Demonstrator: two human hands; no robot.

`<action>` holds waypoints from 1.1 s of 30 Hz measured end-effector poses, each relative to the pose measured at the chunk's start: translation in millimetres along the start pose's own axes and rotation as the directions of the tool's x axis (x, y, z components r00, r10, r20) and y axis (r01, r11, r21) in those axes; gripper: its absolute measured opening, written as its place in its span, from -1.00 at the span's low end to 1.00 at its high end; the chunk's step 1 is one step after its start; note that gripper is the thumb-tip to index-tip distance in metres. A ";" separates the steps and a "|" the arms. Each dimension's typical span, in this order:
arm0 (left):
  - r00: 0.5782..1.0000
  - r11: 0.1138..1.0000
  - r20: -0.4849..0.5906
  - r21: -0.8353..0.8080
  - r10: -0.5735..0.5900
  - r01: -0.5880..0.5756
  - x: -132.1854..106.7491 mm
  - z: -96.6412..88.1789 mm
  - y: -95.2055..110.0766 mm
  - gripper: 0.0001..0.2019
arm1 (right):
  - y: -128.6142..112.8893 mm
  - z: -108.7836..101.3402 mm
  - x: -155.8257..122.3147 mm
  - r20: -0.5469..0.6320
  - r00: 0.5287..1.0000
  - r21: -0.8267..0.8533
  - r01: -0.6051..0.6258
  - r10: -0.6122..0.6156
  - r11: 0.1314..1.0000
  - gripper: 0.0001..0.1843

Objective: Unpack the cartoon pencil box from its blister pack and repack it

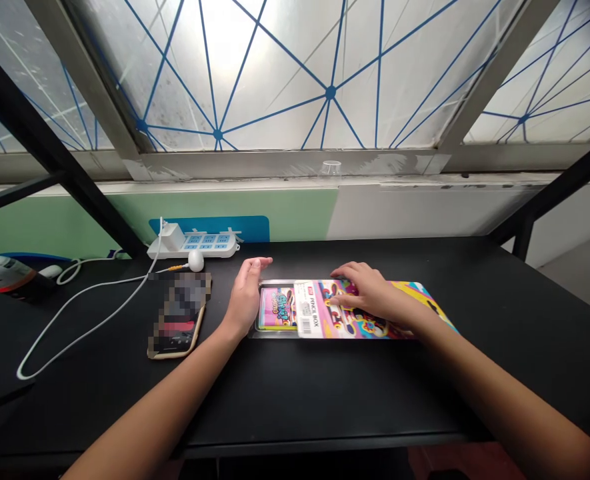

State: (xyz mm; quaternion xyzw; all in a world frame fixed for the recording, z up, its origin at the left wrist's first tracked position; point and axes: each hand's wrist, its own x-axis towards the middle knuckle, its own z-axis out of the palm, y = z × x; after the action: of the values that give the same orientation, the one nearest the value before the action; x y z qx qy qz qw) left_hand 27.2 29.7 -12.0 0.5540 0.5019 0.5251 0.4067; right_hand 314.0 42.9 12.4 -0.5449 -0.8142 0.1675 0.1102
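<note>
A colourful pencil box [319, 312] in clear wrapping lies flat on the black desk [295, 393], its label reading "PENCIL BOX". My left hand [247, 293] stands on edge against the box's left end, fingers straight and together, holding nothing. My right hand [369, 290] lies flat on top of the box, fingers spread and pressing on its upper face.
A phone [179, 323] lies left of the box, plugged to a white cable [75, 310]. A white power strip [195, 243] sits at the desk's back edge. A bottle [2, 273] lies at far left. Black frame bars rise on both sides.
</note>
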 end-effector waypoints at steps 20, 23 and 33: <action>0.919 0.740 0.360 0.573 0.160 -0.353 -4.9 -8.7 4.6 -0.65 | -12.0 3.6 10.7 0.031 0.999 -0.013 0.043 -0.043 0.999 -0.47; 0.901 0.625 0.371 0.654 0.225 -0.426 -7.3 -6.7 8.3 -0.59 | 9.7 -0.8 -4.0 -0.019 0.997 -0.027 -0.081 0.081 0.996 -0.48; 0.740 0.220 0.405 0.780 0.538 -0.586 -20.7 -11.1 41.7 -0.81 | -13.7 -11.8 -28.7 -0.423 0.887 -0.119 0.148 -0.185 0.982 -0.62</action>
State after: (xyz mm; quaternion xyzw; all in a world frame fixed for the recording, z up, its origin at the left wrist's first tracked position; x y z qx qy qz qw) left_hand 22.7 1.5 26.5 0.8332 0.4507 0.2870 -0.1423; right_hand 317.6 13.4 28.8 -0.5007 -0.8194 -0.0017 0.2790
